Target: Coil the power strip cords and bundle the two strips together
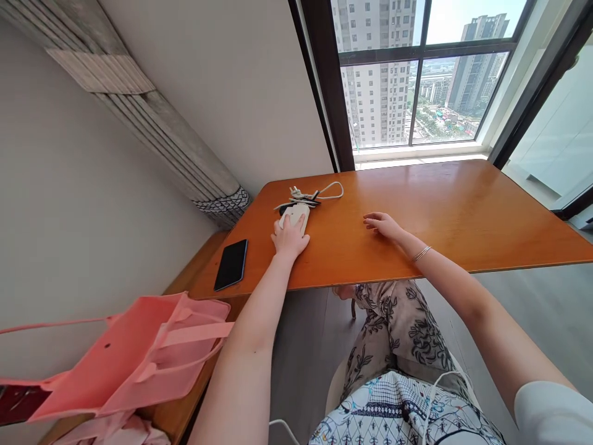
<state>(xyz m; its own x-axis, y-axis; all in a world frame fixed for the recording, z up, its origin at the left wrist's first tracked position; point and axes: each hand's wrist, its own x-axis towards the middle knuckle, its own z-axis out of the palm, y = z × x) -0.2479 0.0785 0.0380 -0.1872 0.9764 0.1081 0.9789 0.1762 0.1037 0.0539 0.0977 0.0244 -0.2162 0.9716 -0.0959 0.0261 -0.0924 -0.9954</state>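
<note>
My left hand (289,238) is on a white power strip (300,215), its fingers and thumb around the near end. Behind the strip lies its white cord (334,186), looped, with a plug (294,193) at one end and some dark cable or object beside it that I cannot make out. A black phone (231,265) lies flat to the left of this hand. My right hand (382,224) rests on the wooden table (430,210), fingers loosely stretched out and holding nothing.
A pink bag (134,352) stands at the lower left, on a wooden surface beside the table. A gathered grey curtain (176,142) hangs against the wall on the left. Beyond the table's far edge is a window (417,55). White cords hang near my lap.
</note>
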